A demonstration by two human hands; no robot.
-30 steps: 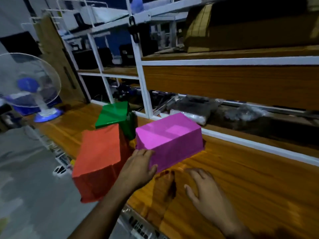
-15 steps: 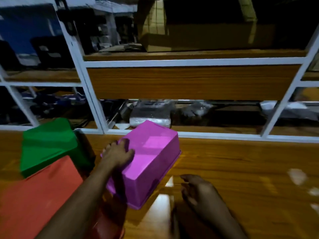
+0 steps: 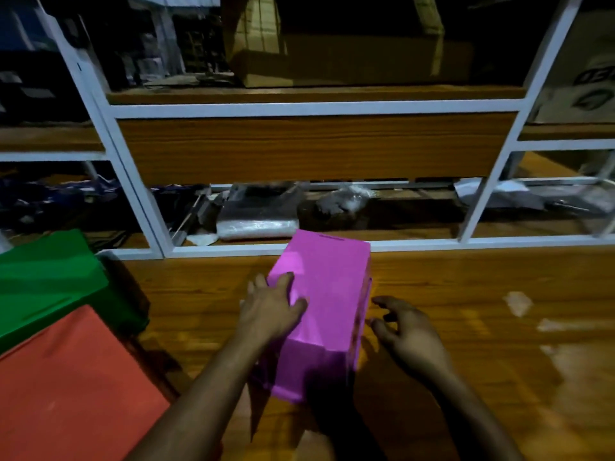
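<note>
A magenta plastic bin (image 3: 327,294) lies upside down on the wooden tabletop (image 3: 466,311), its long side pointing away from me. My left hand (image 3: 271,311) grips its left edge, with the thumb and fingers spread over the upturned bottom. My right hand (image 3: 404,331) hovers just right of the bin with loosely curled fingers, holding nothing; whether it touches the bin's side I cannot tell.
An upside-down green bin (image 3: 50,281) and an orange-red bin (image 3: 73,387) sit at the left. A white-framed shelf rack (image 3: 312,109) stands behind, holding plastic-wrapped packages (image 3: 259,217) and cardboard boxes. Pale smudges mark the table at the right.
The magenta bin has swung from a slant to point straight away from me and shifted right of the other bins. My left hand stayed on it; my right hand moved closer to its side.
</note>
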